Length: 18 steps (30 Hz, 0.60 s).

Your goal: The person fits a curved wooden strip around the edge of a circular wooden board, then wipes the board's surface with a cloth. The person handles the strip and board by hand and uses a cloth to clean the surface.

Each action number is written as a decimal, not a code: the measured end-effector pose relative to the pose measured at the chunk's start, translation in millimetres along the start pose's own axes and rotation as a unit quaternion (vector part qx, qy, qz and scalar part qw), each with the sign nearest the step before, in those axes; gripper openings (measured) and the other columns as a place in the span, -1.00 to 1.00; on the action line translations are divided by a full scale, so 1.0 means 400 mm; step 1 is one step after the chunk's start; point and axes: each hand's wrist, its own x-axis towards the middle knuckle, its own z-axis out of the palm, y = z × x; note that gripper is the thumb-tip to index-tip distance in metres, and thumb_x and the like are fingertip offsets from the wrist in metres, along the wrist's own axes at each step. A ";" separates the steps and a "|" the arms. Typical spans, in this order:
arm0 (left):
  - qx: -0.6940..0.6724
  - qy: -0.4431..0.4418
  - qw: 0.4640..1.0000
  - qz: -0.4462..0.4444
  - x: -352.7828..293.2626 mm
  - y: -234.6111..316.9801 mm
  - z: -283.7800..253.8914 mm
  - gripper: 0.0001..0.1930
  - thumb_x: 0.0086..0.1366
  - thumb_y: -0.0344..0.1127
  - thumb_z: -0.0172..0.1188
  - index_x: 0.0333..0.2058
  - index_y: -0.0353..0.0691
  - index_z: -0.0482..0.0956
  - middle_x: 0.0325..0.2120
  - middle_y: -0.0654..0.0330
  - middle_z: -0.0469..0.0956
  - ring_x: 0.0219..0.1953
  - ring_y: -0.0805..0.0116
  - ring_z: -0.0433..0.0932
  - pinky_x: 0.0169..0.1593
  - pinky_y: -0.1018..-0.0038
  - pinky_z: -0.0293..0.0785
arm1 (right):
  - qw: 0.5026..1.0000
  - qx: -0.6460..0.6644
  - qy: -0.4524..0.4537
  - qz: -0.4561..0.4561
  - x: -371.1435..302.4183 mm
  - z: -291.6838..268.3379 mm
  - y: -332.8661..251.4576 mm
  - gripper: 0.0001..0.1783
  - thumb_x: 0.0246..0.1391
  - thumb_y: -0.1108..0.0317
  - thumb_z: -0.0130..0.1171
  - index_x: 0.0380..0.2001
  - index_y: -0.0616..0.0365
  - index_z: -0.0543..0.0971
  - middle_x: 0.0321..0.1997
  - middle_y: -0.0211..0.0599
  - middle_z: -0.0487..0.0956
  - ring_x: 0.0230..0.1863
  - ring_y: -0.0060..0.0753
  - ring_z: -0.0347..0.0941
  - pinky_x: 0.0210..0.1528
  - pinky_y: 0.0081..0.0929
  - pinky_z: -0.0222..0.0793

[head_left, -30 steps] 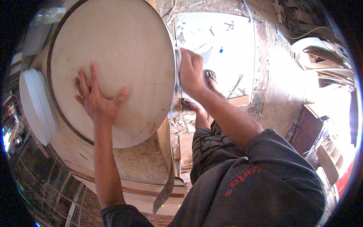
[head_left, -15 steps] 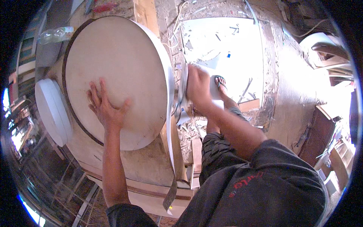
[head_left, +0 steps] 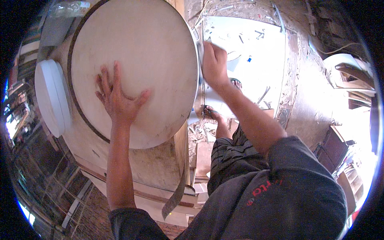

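A large round pale panel (head_left: 140,44) lies flat on a worn wooden bench. My left hand (head_left: 120,98) rests on its face, palm down with the fingers spread. At the panel's right side, my right hand (head_left: 215,64) is closed against a white band along the rim. Whatever those fingers hold is hidden behind them. A dark brown edge runs along the panel's left side. Below the panel, a brown strip (head_left: 176,198) hangs curled over the front of the bench.
Thick white oval pieces (head_left: 52,98) lean at the bench's left. A clear plastic bottle (head_left: 71,9) lies at the top left. To the right, a white sheet (head_left: 256,52) on the floor carries scattered offcuts. Boards and scraps (head_left: 356,86) are piled at the far right.
The view has shifted, and the panel sits higher and larger in it. My right hand has moved along the rim, away from me. My left hand stays flat on the panel.
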 end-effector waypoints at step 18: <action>-0.115 0.219 0.811 -0.531 -0.314 -0.244 -0.065 -0.04 0.32 0.28 0.31 0.37 -0.45 0.29 0.38 -0.18 0.31 0.40 -0.13 0.28 0.41 0.11 0.23 | 0.934 0.140 -0.292 0.153 -0.120 -0.196 -0.042 0.07 0.24 -0.30 0.26 0.56 -0.02 0.01 0.05 -0.19 0.56 -0.14 -0.47 0.47 -0.15 -0.48 0.46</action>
